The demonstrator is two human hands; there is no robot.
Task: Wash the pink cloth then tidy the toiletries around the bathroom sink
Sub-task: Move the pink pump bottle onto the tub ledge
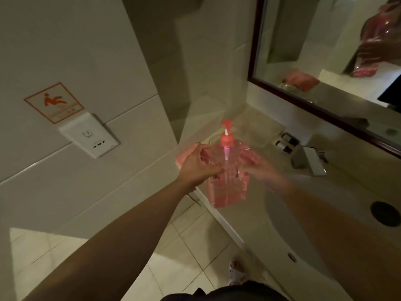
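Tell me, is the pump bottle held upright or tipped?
Roughly upright: the pump bottle has its pink pump on top, with the left hand and right hand gripping its sides.

light: dim, warm indoor
shadow: hard diagonal on wall (pixel 165 68)
blur: right hand (pixel 258 165) smeared, motion
mirror (pixel 325 51): reflection soft
edges: wide-angle bend, lines tilted

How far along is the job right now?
Done, apparently: the pink cloth lies folded on the counter behind the left hand. In hand: both hands, left and right hand, hold the pump bottle up. Left: setting it down and tidying the small bottles by the tap.
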